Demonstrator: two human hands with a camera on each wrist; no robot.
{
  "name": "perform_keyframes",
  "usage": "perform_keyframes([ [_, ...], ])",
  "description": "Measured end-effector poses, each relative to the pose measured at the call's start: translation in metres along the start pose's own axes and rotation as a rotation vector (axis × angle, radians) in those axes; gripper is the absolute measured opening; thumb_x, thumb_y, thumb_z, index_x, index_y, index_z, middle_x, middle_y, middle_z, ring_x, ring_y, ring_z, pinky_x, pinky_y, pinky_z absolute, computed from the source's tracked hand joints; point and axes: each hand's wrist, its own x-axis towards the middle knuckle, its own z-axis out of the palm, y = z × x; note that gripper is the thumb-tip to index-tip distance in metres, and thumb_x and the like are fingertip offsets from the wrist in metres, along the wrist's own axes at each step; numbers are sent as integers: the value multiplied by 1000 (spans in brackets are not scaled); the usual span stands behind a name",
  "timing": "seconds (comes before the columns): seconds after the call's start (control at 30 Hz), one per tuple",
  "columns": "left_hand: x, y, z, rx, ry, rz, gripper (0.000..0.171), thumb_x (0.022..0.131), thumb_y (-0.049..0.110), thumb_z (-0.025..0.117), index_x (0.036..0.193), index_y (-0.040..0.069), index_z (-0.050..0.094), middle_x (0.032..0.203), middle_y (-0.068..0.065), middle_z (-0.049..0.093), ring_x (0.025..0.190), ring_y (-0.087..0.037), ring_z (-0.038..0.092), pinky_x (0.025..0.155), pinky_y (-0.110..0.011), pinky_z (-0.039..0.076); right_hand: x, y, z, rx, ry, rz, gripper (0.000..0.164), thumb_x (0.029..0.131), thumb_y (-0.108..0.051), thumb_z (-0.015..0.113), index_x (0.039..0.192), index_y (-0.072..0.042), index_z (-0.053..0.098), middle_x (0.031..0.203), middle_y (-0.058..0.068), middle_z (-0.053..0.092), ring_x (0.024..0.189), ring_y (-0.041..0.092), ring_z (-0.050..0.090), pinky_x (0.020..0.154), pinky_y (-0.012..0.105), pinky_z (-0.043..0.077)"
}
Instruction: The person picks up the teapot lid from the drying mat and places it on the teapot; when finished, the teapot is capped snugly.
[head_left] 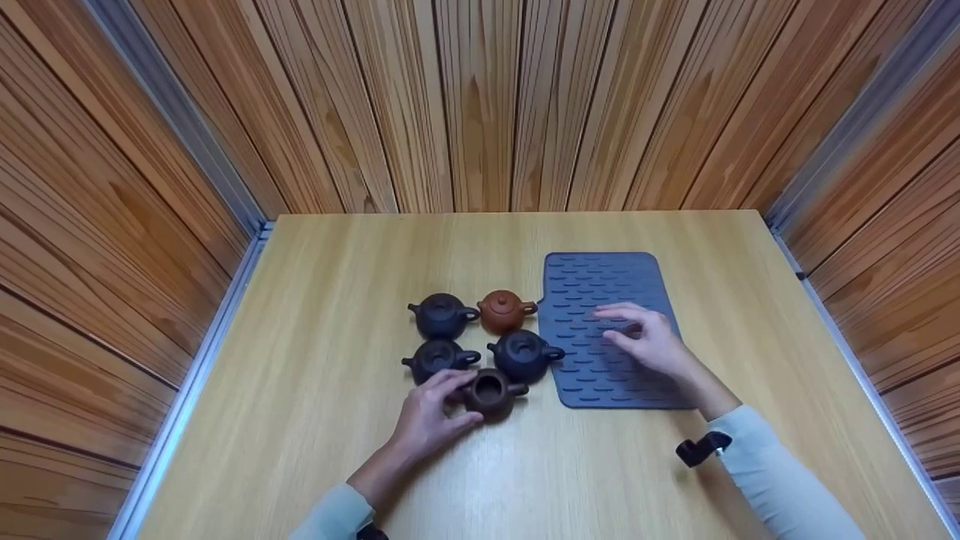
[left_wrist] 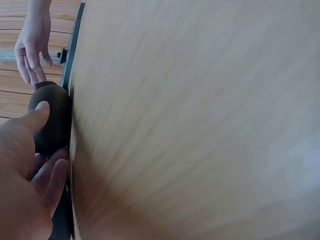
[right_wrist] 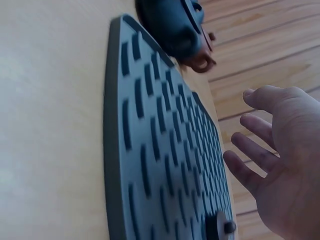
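Observation:
A dark brown teapot (head_left: 491,394) without its lid stands on the table, its round opening facing up. My left hand (head_left: 433,420) grips its spout side, the thumb (left_wrist: 42,112) on the near side and the fingers on the far side. Over the ribbed grey mat (head_left: 592,277) hovers my right hand (head_left: 645,341), its fingers spread and relaxed with nothing between them. On the mat, low in the right wrist view, is a small dark knobbed piece (right_wrist: 218,227) that looks like a teapot lid; the right hand hides that spot in the head view.
Behind the held teapot are a black teapot (head_left: 523,356), another dark teapot (head_left: 437,360), a third black one (head_left: 441,315) and a reddish-brown teapot (head_left: 502,311), all lidded and close together. Wood-panelled walls (head_left: 480,112) border the table's back and sides.

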Motion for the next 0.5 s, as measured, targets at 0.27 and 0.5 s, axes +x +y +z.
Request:
perform_keyframes([
  [0.27, 0, 3, -2, -19, -37, -49, 64, 86, 21, 99, 145, 11, 76, 139, -8, 78, 132, -32, 76, 114, -53, 61, -9, 11, -17, 16, 33, 59, 36, 103, -3, 79, 139, -2, 78, 148, 23, 74, 128, -22, 53, 103, 20, 59],
  [0.5, 1, 1, -1, 1, -17, -12, 63, 86, 20, 100, 144, 11, 77, 138, -7, 79, 129, -31, 78, 110, -51, 63, -15, 24, -24, -81, 114, 75, 38, 99, 0, 82, 137, -2, 78, 145, 23, 73, 130, -6, 56, 101, 23, 57],
])
